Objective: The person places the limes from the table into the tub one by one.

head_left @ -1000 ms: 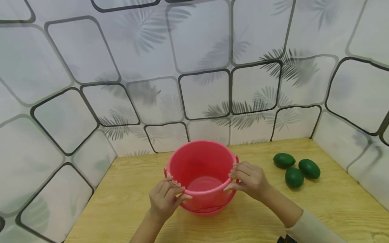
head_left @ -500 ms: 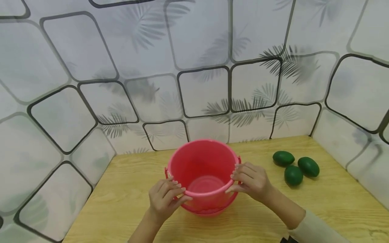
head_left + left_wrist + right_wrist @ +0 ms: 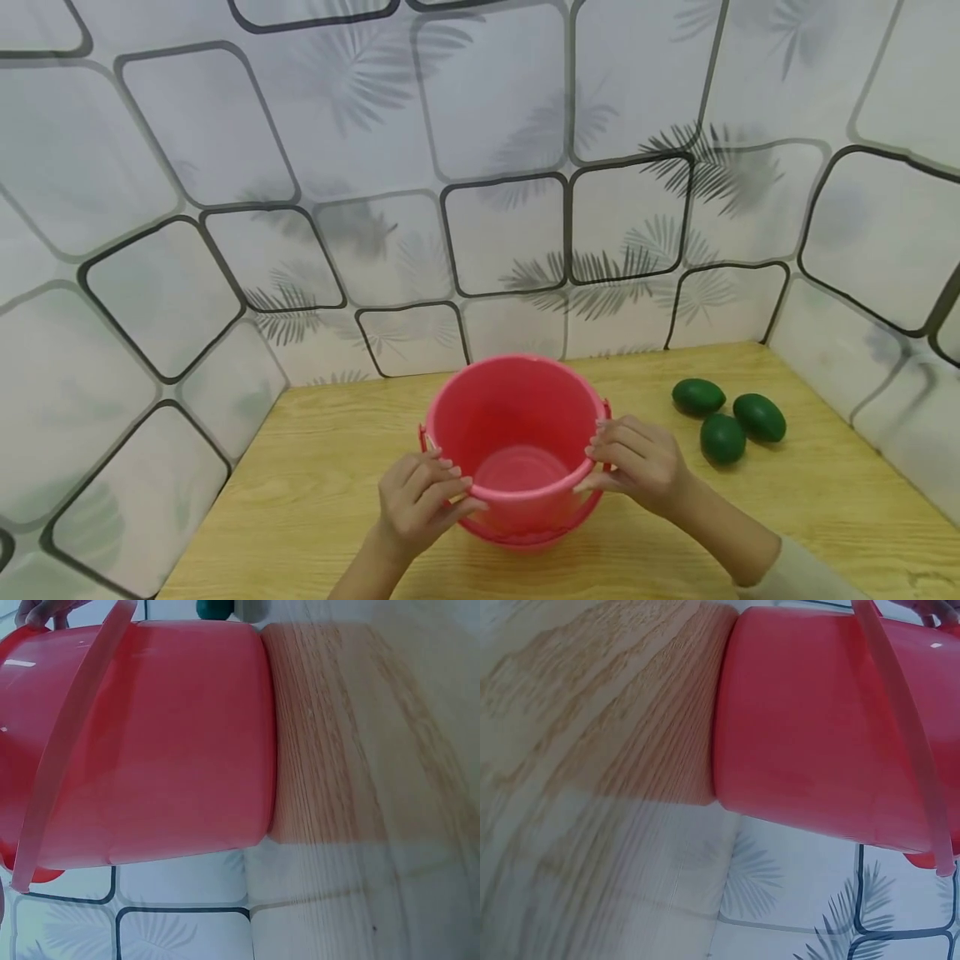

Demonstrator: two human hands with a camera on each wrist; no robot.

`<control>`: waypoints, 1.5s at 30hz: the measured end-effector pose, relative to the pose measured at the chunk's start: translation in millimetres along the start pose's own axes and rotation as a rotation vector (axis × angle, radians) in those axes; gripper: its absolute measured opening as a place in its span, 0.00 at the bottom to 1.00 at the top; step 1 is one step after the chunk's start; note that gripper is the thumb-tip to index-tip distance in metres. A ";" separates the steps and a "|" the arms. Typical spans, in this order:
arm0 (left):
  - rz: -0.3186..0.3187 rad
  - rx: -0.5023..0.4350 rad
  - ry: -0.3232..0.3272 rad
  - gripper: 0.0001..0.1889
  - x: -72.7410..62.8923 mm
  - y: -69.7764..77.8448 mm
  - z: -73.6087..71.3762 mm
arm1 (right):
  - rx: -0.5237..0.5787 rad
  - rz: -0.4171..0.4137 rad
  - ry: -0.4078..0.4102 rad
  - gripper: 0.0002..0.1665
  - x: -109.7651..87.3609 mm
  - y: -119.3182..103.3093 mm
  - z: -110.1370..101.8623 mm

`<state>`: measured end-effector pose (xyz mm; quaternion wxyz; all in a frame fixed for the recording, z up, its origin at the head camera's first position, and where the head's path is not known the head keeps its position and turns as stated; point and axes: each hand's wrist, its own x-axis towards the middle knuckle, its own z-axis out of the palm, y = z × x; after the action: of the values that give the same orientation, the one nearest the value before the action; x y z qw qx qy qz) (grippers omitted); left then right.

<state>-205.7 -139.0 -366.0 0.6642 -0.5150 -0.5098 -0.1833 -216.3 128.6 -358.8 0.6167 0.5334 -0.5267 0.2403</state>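
Observation:
A pink plastic bucket (image 3: 517, 400) stands upright on the wooden table, and its inside shows bare down to the bottom. At its near left rim my left hand (image 3: 420, 504) grips the edge, fingers over the top and thumb on the outer wall. My right hand (image 3: 645, 467) pinches the rim the same way on the near right side. The bucket's handle (image 3: 71, 742) hangs down around the front of the outer wall. In the right wrist view the bucket's base (image 3: 739, 712) is right at the tabletop.
Three dark green egg-shaped objects (image 3: 722, 439) lie grouped on the table to the right of the bucket. Behind the table (image 3: 315, 467) and along both sides rise walls (image 3: 510, 233) with a leaf and rounded-square pattern.
The bucket has shifted slightly to the right and a little nearer, with both hands moving along on its rim. The green objects stay put.

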 end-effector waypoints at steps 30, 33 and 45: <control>-0.038 -0.129 -0.103 0.17 -12.1 -7.3 2.9 | 0.052 0.066 -0.009 0.25 -13.7 2.0 -26.9; -0.029 -0.108 -0.105 0.17 -12.8 -7.2 3.1 | 0.023 0.085 -0.020 0.26 -18.8 3.2 -29.0; 0.018 -0.135 -0.091 0.16 -8.2 -5.1 1.1 | -0.003 0.047 -0.062 0.26 -22.1 3.3 -35.1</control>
<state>-213.6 -142.4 -370.6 0.6056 -0.5710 -0.5215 -0.1878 -212.7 167.5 -373.2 0.5950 0.5271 -0.5584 0.2373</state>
